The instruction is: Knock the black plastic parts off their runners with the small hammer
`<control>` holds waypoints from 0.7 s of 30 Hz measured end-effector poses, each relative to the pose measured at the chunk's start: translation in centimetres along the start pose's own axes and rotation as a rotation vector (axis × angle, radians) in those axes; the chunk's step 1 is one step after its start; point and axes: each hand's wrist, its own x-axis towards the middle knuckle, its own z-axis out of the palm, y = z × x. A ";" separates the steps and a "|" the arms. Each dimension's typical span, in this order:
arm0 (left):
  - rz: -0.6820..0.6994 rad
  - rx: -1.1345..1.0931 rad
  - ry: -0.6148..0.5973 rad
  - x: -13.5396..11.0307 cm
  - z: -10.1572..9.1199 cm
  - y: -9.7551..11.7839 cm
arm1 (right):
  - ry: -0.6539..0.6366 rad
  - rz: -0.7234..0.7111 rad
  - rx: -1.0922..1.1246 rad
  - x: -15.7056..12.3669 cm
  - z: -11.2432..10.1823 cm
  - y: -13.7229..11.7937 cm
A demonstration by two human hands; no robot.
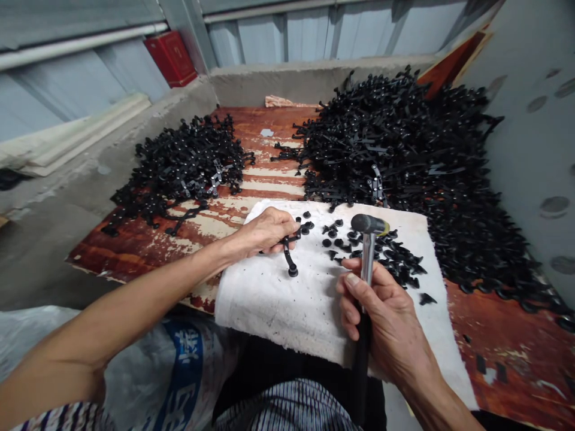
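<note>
My left hand (265, 233) rests on a folded white cloth (287, 305), its fingers pinching a black chain-like part (290, 258) that hangs down with a round foot. My right hand (381, 311) grips the long black handle of a small mallet (368, 236), whose shaft is metal and whose dark head has a yellow band. The mallet head stands upright just above the cloth. Scattered across the cloth between my hands lie several small black pieces (372, 251). Some of them look like round-headed pins, though their exact shape is hard to tell.
A large heap of black linked parts (395, 149) covers the right of a worn red-painted board (148, 254), with a smaller heap (179, 167) on its left. Concrete ledges (305, 81) edge the board. A woven sack (179, 371) lies by my left arm.
</note>
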 end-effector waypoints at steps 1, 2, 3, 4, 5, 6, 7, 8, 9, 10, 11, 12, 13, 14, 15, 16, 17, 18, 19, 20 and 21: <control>0.007 0.004 -0.003 0.0 0.0 0.0 | 0.002 -0.002 -0.003 0.0 0.0 0.0; 0.012 0.007 -0.004 0.0 0.0 0.0 | 0.003 -0.002 -0.005 0.0 0.0 0.0; 0.017 0.010 -0.001 0.0 -0.1 0.0 | 0.004 -0.003 -0.004 0.0 0.0 0.0; 0.020 0.012 0.004 -0.1 -0.1 0.1 | 0.002 -0.003 0.000 0.0 0.0 0.0; 0.023 0.010 0.009 -0.1 -0.1 0.1 | -0.001 -0.004 0.004 0.0 -0.1 0.0; 0.024 0.008 0.011 -0.1 -0.1 0.2 | -0.002 -0.005 0.008 0.1 -0.1 0.1; 0.025 0.006 0.012 -0.2 -0.1 0.2 | -0.004 -0.007 0.009 0.1 -0.1 0.1; 0.026 0.004 0.013 -0.2 -0.1 0.3 | -0.005 -0.009 0.011 0.1 -0.1 0.1; 0.026 0.005 0.013 -0.2 -0.1 0.2 | -0.008 -0.011 0.011 0.1 -0.1 0.1; 0.028 0.008 0.014 -0.2 -0.2 0.2 | -0.010 -0.011 0.009 0.0 -0.1 0.1; 0.030 0.013 0.016 -0.1 -0.2 0.1 | -0.012 -0.012 0.008 0.0 -0.1 0.1; 0.033 0.018 0.017 -0.1 -0.2 0.0 | -0.015 -0.012 0.007 0.0 -0.2 0.1; 0.036 0.023 0.016 0.0 -0.2 -0.1 | -0.016 -0.011 0.006 0.0 -0.2 0.1; 0.036 0.026 0.013 0.1 -0.2 -0.2 | -0.016 -0.009 0.004 -0.1 -0.2 0.1; 0.035 0.026 0.009 0.1 -0.2 -0.3 | -0.018 -0.008 0.002 -0.1 -0.2 0.1; 0.030 0.026 0.005 0.2 -0.2 -0.3 | -0.019 -0.010 0.001 -0.1 -0.2 0.1; 0.024 0.024 0.002 0.2 -0.2 -0.3 | -0.022 -0.013 0.000 -0.1 -0.2 0.1; 0.016 0.023 0.000 0.2 -0.2 -0.3 | -0.025 -0.016 -0.002 -0.1 -0.2 0.2; 0.010 0.025 0.000 0.2 -0.2 -0.3 | -0.027 -0.018 -0.004 0.0 -0.2 0.2; 0.006 0.033 0.001 0.2 -0.2 -0.3 | -0.030 -0.019 -0.006 0.0 -0.3 0.2; 0.004 0.047 0.001 0.3 -0.2 -0.3 | -0.031 -0.018 -0.010 0.0 -0.3 0.2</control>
